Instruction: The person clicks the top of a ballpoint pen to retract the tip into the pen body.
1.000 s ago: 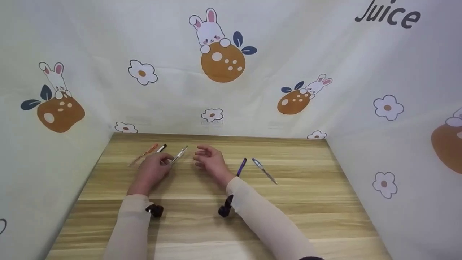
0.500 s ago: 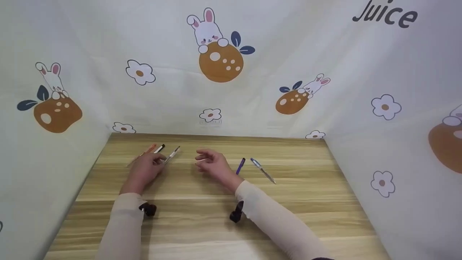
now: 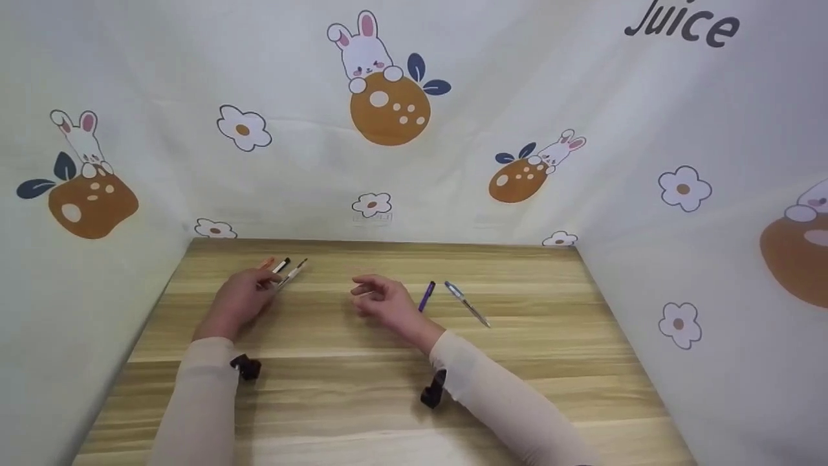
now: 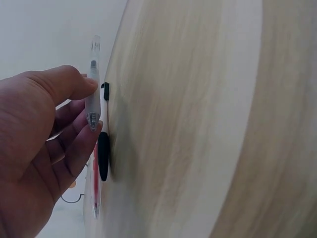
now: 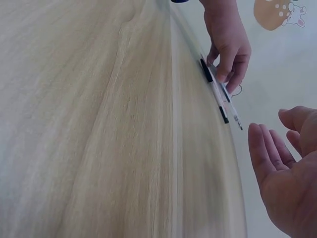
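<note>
My left hand (image 3: 238, 298) pinches a clear ballpoint pen (image 3: 293, 274) between thumb and fingers at the left back of the table. In the left wrist view that pen (image 4: 93, 101) crosses in front of the fingertips. Close beside the left hand lie a white pen with black ends (image 3: 282, 265) and an orange-red pen (image 3: 266, 263), both partly hidden by it in the head view. My right hand (image 3: 389, 305) holds nothing, its fingers loosely bent and the palm turned left. Just past its wrist lies a purple pen (image 3: 427, 296), partly covered.
A clear pen with a blue end (image 3: 467, 303) lies right of the purple pen. Printed cloth walls (image 3: 297, 175) with rabbits and oranges rise around the wooden table (image 3: 336, 388) at its back and both sides. A small dark camera (image 3: 246, 367) sits at each wrist.
The left hand has moved left with the clear pen, toward the white and orange-red pens, covering more of the orange-red one. The right hand has shifted slightly down and stays without anything held.
</note>
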`<action>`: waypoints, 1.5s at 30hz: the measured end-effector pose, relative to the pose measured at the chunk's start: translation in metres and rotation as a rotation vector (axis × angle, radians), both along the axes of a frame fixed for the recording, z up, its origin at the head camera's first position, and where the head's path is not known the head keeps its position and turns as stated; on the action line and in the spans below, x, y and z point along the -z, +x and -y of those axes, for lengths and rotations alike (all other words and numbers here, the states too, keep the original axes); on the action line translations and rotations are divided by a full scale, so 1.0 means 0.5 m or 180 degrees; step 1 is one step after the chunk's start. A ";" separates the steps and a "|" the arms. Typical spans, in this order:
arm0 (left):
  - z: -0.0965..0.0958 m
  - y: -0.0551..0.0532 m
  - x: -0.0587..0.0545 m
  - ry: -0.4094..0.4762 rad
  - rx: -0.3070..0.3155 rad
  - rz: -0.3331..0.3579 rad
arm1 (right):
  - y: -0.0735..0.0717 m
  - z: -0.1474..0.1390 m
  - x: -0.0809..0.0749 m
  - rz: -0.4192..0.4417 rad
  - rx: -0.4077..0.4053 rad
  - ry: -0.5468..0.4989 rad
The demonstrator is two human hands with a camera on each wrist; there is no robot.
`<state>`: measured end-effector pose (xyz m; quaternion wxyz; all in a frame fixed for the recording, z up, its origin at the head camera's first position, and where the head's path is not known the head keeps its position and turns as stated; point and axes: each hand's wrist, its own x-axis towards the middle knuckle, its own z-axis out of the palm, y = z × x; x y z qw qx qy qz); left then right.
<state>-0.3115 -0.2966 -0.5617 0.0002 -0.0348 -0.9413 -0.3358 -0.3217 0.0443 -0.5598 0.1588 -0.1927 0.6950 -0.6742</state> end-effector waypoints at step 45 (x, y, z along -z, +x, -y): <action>0.006 0.002 0.015 -0.0247 -0.0022 -0.0086 | 0.033 -0.030 -0.001 0.0203 -0.0105 -0.0136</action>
